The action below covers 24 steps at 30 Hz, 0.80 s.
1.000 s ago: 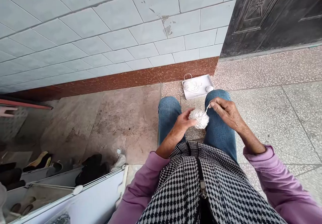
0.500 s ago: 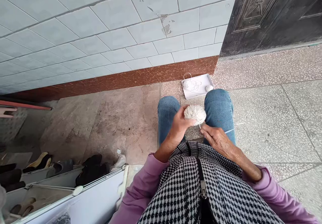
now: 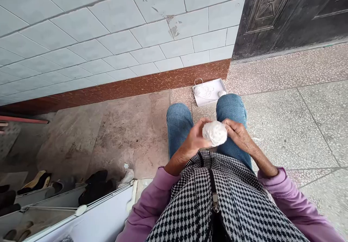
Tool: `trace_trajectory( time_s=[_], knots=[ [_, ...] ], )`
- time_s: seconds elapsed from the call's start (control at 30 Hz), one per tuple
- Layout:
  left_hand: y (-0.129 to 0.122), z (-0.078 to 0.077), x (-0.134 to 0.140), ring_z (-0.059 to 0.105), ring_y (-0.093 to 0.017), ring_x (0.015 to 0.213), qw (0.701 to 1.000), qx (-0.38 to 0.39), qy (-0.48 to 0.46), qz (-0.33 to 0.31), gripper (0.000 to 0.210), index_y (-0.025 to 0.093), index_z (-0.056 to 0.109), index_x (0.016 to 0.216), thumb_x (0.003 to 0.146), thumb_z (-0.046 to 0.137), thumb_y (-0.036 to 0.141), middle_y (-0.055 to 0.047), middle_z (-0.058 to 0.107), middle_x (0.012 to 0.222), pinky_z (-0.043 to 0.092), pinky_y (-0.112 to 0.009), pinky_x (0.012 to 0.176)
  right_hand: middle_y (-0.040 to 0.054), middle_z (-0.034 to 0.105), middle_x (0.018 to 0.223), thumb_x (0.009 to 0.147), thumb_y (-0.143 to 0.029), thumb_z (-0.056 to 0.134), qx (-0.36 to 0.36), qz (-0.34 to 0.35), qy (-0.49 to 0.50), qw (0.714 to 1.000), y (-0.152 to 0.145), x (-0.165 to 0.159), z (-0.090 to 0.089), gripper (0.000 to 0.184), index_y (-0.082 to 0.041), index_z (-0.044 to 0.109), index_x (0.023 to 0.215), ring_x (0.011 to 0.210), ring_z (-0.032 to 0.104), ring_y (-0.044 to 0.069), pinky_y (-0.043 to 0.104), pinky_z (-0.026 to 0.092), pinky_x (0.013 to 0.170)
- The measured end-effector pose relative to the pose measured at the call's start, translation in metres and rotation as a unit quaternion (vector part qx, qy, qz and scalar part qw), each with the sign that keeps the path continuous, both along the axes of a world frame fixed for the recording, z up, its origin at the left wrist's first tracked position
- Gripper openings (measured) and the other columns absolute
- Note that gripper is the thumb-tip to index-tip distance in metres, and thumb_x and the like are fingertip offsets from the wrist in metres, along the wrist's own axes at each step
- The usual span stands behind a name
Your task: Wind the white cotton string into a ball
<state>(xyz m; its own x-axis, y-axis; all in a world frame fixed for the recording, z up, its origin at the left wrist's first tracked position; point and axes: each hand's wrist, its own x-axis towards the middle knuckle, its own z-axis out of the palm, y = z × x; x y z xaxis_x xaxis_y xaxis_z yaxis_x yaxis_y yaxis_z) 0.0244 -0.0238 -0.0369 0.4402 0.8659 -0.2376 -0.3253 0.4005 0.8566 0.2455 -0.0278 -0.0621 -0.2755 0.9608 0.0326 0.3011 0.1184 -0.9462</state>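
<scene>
Two hands: from my remote seat, I see one either side of a single held ball.
Left hand (image 3: 196, 137): fingers curve partly open round the ball's left side, thumb below, holding it.
Yarn ball (image 3: 215, 133): white, between the hands, in front of the lap.
Right hand (image 3: 239, 135): fingers bend in at the ball's right edge; I cannot tell how tightly they close, nor whether they pinch a strand.
Step in hand: I judge it to be winding yarn round the ball.
Next move: as I read it, this calls for a light left grip that lets the ball turn, and right fingers guiding yarn without slack.
Rack (image 3: 103, 207): one, lower left, with several shoes (image 3: 96, 187), too dark and cut off for me to count.
Knees (image 3: 179, 122): two, in denim.
Tray (image 3: 217, 85): one, on the floor beyond the knees, bearing one heap of loose yarn (image 3: 200, 90) at its left and one smaller ball (image 3: 222, 93) at its right.
Door (image 3: 285, 9): one, upper right.
</scene>
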Motion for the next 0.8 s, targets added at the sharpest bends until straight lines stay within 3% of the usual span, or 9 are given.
trace_trajectory(
  time_s=[0.07,0.17,0.27,0.37,0.43,0.5,0.57,0.67,0.8],
  knots=[
    [0.010,-0.004,-0.005,0.067,-0.022,0.098,0.998,0.003,0.001,0.067,0.073,0.025,0.063,0.121,0.058,0.098,0.040,-0.004,0.070,0.112,0.054,-0.035,0.087,-0.0006,0.054,0.074,0.116,-0.062,0.040,-0.017,0.027,-0.020,0.999,-0.016,-0.012,-0.007,0.051,-0.024,0.051,0.083,0.067,0.053,0.016,0.031,0.042,0.067],
    [0.023,-0.014,-0.009,0.066,-0.021,0.097,0.979,0.058,0.112,0.161,0.064,0.024,0.061,0.114,0.061,0.096,0.035,-0.002,0.068,0.107,0.055,-0.035,0.090,-0.0011,0.053,0.073,0.118,-0.048,0.038,-0.018,0.090,-0.057,0.994,-0.037,-0.027,-0.001,0.042,-0.024,0.049,0.086,0.065,0.053,0.017,0.032,0.040,0.068],
    [0.026,-0.022,-0.014,0.063,-0.021,0.099,0.940,0.139,0.256,0.176,0.062,0.024,0.059,0.109,0.057,0.093,0.023,-0.001,0.065,0.106,0.052,-0.035,0.092,-0.0012,0.054,0.074,0.119,-0.041,0.037,0.011,0.133,-0.072,0.988,-0.039,-0.026,0.016,0.037,-0.024,0.052,0.090,0.064,0.052,0.016,0.032,0.039,0.068],
    [0.015,-0.018,-0.024,0.061,-0.020,0.098,0.952,0.136,0.274,0.015,0.054,0.023,0.062,0.113,0.064,0.086,0.018,-0.001,0.064,0.107,0.049,-0.034,0.090,0.0005,0.059,0.078,0.119,-0.046,0.041,0.029,0.118,-0.063,0.991,-0.023,-0.012,0.029,0.040,-0.023,0.059,0.093,0.067,0.054,0.016,0.032,0.040,0.069],
    [0.005,-0.008,-0.031,0.060,-0.019,0.093,0.969,0.081,0.200,-0.123,0.054,0.023,0.066,0.116,0.066,0.087,0.021,-0.001,0.065,0.104,0.048,-0.032,0.084,0.0010,0.061,0.079,0.118,-0.054,0.045,0.020,0.106,-0.034,0.994,-0.011,-0.003,0.031,0.046,-0.022,0.062,0.090,0.070,0.056,0.016,0.032,0.043,0.070],
    [-0.004,0.002,-0.036,0.063,-0.021,0.093,0.979,0.016,0.095,-0.181,0.064,0.024,0.068,0.121,0.062,0.093,0.026,-0.002,0.067,0.104,0.049,-0.031,0.082,0.0004,0.059,0.077,0.115,-0.062,0.048,-0.002,0.103,0.013,0.995,-0.002,-0.001,0.026,0.052,-0.021,0.064,0.087,0.070,0.054,0.015,0.031,0.043,0.069],
    [-0.008,0.010,-0.037,0.069,-0.026,0.099,0.990,-0.038,-0.005,-0.138,0.081,0.025,0.067,0.131,0.057,0.097,0.036,-0.006,0.072,0.110,0.054,-0.035,0.085,-0.0015,0.054,0.073,0.112,-0.069,0.051,-0.036,0.100,0.068,0.992,0.000,-0.004,0.017,0.058,-0.021,0.064,0.083,0.066,0.048,0.014,0.030,0.039,0.064],
    [-0.005,0.015,-0.038,0.072,-0.038,0.113,0.994,-0.075,-0.084,-0.003,0.095,0.024,0.064,0.142,0.058,0.093,0.057,-0.012,0.076,0.116,0.060,-0.047,0.093,-0.0049,0.042,0.065,0.110,-0.073,0.052,-0.096,0.097,0.131,0.982,-0.002,-0.007,0.011,0.061,-0.021,0.065,0.080,0.059,0.037,0.012,0.028,0.033,0.058],
    [0.007,0.019,-0.042,0.070,-0.042,0.126,0.989,-0.081,-0.089,0.089,0.089,0.022,0.068,0.135,0.056,0.094,0.056,-0.013,0.076,0.121,0.062,-0.054,0.104,-0.0024,0.053,0.070,0.105,-0.071,0.063,-0.106,0.083,0.140,0.981,0.001,0.008,0.020,0.057,-0.021,0.068,0.080,0.064,0.045,0.013,0.027,0.039,0.062]
  ],
)
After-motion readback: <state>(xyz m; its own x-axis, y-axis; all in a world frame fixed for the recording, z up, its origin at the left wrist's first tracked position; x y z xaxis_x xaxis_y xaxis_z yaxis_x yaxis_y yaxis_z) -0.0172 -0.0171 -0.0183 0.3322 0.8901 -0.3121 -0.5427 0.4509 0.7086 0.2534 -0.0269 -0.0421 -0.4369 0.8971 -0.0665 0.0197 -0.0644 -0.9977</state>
